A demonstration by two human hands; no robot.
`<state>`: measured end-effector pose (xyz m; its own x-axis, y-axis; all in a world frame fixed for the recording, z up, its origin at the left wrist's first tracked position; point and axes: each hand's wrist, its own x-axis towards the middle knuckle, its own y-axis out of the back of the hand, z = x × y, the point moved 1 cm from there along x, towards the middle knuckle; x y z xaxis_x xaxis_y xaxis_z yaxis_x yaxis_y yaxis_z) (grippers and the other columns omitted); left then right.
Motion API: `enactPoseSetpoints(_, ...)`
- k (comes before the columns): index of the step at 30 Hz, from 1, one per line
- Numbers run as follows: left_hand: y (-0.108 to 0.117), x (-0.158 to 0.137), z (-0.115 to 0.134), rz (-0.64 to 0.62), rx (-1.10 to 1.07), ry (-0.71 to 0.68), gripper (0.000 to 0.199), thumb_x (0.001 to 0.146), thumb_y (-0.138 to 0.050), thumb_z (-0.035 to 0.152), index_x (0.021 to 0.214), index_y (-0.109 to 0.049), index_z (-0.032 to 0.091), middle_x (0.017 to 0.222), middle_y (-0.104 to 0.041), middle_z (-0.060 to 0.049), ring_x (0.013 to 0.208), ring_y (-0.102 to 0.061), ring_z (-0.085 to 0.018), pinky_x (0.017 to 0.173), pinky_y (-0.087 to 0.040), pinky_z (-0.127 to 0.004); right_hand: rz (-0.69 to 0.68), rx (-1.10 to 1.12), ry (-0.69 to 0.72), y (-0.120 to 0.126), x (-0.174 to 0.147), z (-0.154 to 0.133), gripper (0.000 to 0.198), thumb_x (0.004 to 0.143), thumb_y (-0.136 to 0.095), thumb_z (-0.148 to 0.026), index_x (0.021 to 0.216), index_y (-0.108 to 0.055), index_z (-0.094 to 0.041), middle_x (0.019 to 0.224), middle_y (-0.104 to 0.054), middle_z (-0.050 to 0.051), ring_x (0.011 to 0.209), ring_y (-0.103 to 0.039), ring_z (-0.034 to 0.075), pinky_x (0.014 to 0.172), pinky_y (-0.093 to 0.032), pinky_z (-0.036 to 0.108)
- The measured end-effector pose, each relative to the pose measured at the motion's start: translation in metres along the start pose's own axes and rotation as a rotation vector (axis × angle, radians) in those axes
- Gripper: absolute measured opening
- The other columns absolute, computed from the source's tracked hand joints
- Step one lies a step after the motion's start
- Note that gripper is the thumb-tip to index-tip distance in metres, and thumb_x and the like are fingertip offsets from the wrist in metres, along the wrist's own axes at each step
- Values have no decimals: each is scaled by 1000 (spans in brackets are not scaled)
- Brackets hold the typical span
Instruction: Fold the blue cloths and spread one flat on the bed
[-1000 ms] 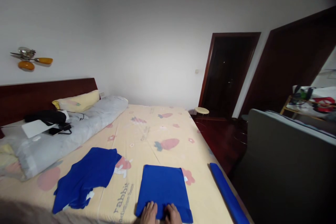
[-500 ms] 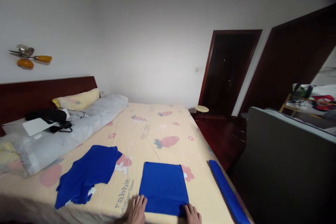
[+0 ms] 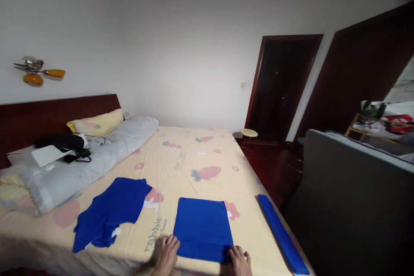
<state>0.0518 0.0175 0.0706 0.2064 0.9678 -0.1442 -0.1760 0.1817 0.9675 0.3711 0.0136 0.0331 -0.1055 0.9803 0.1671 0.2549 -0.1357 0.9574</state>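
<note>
Both hands, left hand (image 3: 167,253) and right hand (image 3: 239,260), lie flat with fingers spread, empty, at the folded blue cloth's (image 3: 203,229) near corners by the bed's (image 3: 194,155) near edge.

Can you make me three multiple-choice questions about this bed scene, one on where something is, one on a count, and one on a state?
1. Where are the left hand and right hand?
A. On the pillow
B. At the near corners of the folded blue cloth
C. On the stool

2. How many blue cloth pieces lie on the bed?
A. One
B. Two
C. Three

3. What state is the blue garment on the left side of the bed in?
A. Folded into a neat square
B. Loose and rumpled
C. Rolled into a tube

Answers: 1 B, a hand rests at each near corner of the folded square; 2 C, counting the rumpled garment, the folded square and the long narrow piece at the bed's right edge; 3 B, its outline is uneven and creased.
</note>
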Motion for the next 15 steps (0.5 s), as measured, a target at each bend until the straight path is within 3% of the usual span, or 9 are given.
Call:
enactPoseSetpoints(2,1,-9,-1,53,-68,-29,42,72,-36,3,99,-60,25,113,-59,0,113,-47,-17,103,-27,-35,-56,70,36,7,-5,1,44,65,-40,-6,100,-62,-24,119,-64,3,113,-53,23,97,-30,42)
enactPoseSetpoints(5,-4,-25,-6,115,-165,-80,41,69,-37,1,94,-59,24,104,-60,0,101,-49,-15,95,-33,-30,-139,143,51,15,-12,6,39,67,-40,-11,97,-61,-23,104,-67,3,104,-55,22,94,-32,40)
enactPoseSetpoints(9,-7,-34,-11,160,-234,-95,40,67,-37,0,92,-58,23,103,-60,-2,101,-51,-15,92,-36,-27,-192,191,59,17,-8,15,35,71,-43,-21,100,-63,-23,99,-68,4,99,-58,21,93,-35,37)
enactPoseSetpoints(15,13,-10,-16,116,-394,89,32,72,-45,5,95,-58,23,96,-64,1,95,-57,-11,87,-40,-20,-265,104,-109,16,30,17,39,78,-41,-28,110,-63,-22,108,-69,7,105,-61,23,96,-40,38)
